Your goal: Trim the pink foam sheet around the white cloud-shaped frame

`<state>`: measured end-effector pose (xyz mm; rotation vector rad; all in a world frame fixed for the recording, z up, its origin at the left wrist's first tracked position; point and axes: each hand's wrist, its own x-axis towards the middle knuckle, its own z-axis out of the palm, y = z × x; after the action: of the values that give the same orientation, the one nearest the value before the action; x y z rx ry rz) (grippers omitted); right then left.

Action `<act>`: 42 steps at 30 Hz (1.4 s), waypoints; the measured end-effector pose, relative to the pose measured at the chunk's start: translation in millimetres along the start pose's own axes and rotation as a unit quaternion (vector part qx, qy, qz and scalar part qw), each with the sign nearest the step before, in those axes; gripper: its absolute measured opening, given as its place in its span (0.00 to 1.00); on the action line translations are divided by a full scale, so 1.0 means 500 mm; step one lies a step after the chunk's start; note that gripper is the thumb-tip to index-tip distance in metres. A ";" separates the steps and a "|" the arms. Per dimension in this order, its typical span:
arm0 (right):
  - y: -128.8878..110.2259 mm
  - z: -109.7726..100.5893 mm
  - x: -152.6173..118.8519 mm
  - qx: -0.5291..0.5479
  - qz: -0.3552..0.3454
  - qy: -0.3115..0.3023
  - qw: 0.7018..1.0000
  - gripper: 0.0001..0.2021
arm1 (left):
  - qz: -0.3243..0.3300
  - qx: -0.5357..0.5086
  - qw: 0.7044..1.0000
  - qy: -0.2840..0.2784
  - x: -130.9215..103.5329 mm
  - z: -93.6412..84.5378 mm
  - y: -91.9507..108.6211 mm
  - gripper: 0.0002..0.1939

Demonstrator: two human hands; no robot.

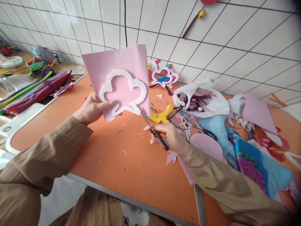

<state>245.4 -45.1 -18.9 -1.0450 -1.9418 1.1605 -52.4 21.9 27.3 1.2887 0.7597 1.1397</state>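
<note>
My left hand (90, 109) grips the lower left of a pink sheet (137, 59), thumb on the front and the other fingers behind. On the sheet lies a white cloud-like outline frame (121, 72) with pink showing through its middle. The sheet is held up and tilted above the table. My right hand (170, 135) has its fingers in the black handles of a pair of scissors (160, 138). The blades point up and left, their tips at the sheet's lower edge beside the white frame. How far the blades are apart is hard to see.
Behind my right hand lie a yellow glue gun (162, 115), a white plastic bag (211, 100) and light blue cloth (215, 128). Finished-looking pink ornaments (162, 75) lean by the tiled wall. Colourful pipe cleaners (44, 89) are at left. Scraps dot the orange table (105, 163).
</note>
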 end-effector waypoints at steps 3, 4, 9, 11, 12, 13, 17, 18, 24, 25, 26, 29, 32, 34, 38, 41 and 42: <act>-0.006 0.002 -0.002 0.060 0.026 -0.016 0.998 0.33 | -0.010 -0.010 1.000 0.007 0.000 -0.001 0.000 0.17; -0.009 0.003 -0.003 0.080 0.036 -0.017 0.996 0.33 | -0.013 -0.012 1.000 0.011 0.000 -0.001 0.000 0.16; -0.013 0.008 -0.005 0.104 0.082 -0.021 0.991 0.30 | -0.012 -0.016 1.000 0.005 0.002 -0.002 -0.002 0.16; -0.012 0.009 -0.004 0.074 0.069 -0.018 0.995 0.30 | -0.010 -0.017 1.000 -0.004 0.004 -0.003 -0.003 0.17; -0.011 0.009 -0.004 0.055 0.058 -0.015 0.997 0.30 | -0.011 -0.017 1.000 -0.011 0.004 -0.005 -0.004 0.17; -0.011 0.009 -0.003 0.036 0.047 -0.011 0.998 0.30 | -0.012 -0.017 1.000 -0.018 0.005 -0.007 -0.004 0.17; -0.012 0.010 -0.001 -0.008 0.023 -0.004 1.000 0.30 | -0.015 -0.017 0.999 -0.045 0.005 -0.014 -0.005 0.16; -0.013 0.010 0.000 -0.014 0.021 -0.004 1.000 0.31 | -0.013 -0.016 0.999 -0.047 0.005 -0.015 -0.004 0.16; -0.016 0.008 0.000 -0.049 0.006 -0.004 0.999 0.31 | -0.012 -0.007 0.999 -0.052 0.005 -0.017 -0.002 0.17; -0.016 0.008 0.000 -0.048 0.005 -0.003 0.999 0.31 | -0.014 -0.007 0.998 -0.053 0.006 -0.018 -0.002 0.17; -0.017 0.008 0.000 -0.046 0.005 -0.003 0.999 0.31 | -0.017 -0.008 0.998 -0.054 0.006 -0.019 -0.003 0.17; -0.020 0.008 -0.001 -0.034 0.012 -0.004 0.999 0.30 | -0.021 -0.007 0.998 -0.057 0.009 -0.023 -0.006 0.17; -0.021 0.010 -0.001 -0.022 0.019 -0.003 1.000 0.29 | -0.020 -0.006 0.999 -0.049 0.011 -0.025 -0.009 0.18; -0.020 0.011 -0.001 -0.017 0.023 -0.002 1.000 0.29 | -0.023 -0.005 0.999 -0.043 0.011 -0.025 -0.009 0.18; -0.020 0.013 0.000 0.021 0.073 -0.019 0.997 0.32 | -0.040 -0.001 0.998 -0.038 0.010 -0.026 -0.007 0.15; -0.025 0.013 0.000 0.043 0.108 -0.021 0.993 0.34 | -0.052 -0.012 0.998 -0.033 0.009 -0.026 -0.007 0.14; -0.026 0.013 0.000 0.047 0.112 -0.023 0.992 0.35 | -0.055 -0.020 0.998 -0.031 0.009 -0.026 -0.007 0.15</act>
<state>236.3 -51.7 -9.5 -1.2194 -1.8205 1.3958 -62.3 31.0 22.2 1.2290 0.7483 1.0170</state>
